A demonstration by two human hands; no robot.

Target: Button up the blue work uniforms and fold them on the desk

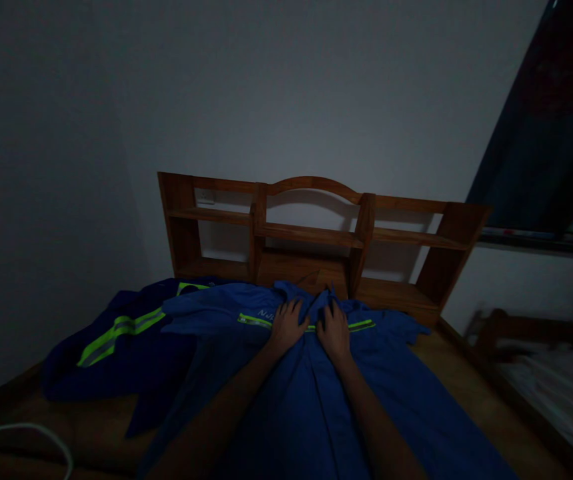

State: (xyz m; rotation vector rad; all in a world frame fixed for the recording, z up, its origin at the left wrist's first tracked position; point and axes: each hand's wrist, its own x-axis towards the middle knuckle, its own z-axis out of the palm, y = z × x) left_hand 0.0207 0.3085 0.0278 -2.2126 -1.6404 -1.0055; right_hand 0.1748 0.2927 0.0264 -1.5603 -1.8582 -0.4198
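The blue jacket (316, 407) lies spread on the bed (466, 377), in the middle of the frame. The left hand (286, 325) presses it with flat, spread fingers. The right hand (335, 332) rests on a bump in the cloth, and I cannot tell if it pinches. It is best to press softly with both hands level.

We see a very dim, underexposed room with a cold bluish cast. The plain pale wall (316, 87) is the brightest area, greyest at its middle and sinking into shadow at the left and in the corners. The brown wooden shelved headboard (311, 233) casts soft shadows under its arch and shelves. The yellow-green reflective stripes (116, 331) glow against the murky blue cloth work garment (291, 413). The low wooden-framed bed (531, 330) at the lower right is smeared with blur, and straight lines bend toward the edges.
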